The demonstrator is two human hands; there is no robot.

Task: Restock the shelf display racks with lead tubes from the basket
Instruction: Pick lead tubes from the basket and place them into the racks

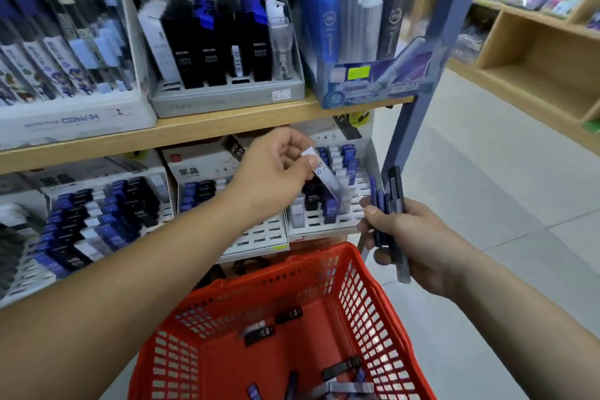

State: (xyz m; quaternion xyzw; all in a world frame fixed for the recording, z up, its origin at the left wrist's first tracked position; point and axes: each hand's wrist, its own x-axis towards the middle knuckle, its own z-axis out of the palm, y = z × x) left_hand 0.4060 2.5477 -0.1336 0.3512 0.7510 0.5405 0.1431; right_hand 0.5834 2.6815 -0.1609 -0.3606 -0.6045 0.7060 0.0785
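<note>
My left hand (276, 172) pinches a clear lead tube marked HB 0.7 (326, 175), tilted over the white slotted display rack (328, 221) at the right of the lower shelf. That rack holds several blue, black and clear tubes. My right hand (412, 237) grips a bunch of blue and grey lead tubes (391, 204) beside the rack, above the basket's rim. The red plastic basket (367, 295) stands below the shelf with several loose tubes (259, 333) on its bottom.
Two more slotted racks (97, 221) with tubes fill the lower shelf to the left. The upper wooden shelf (227, 127) carries boxed displays. A blue metal upright (418, 91) stands at the right, with tiled floor and wooden shelving (535, 58) beyond.
</note>
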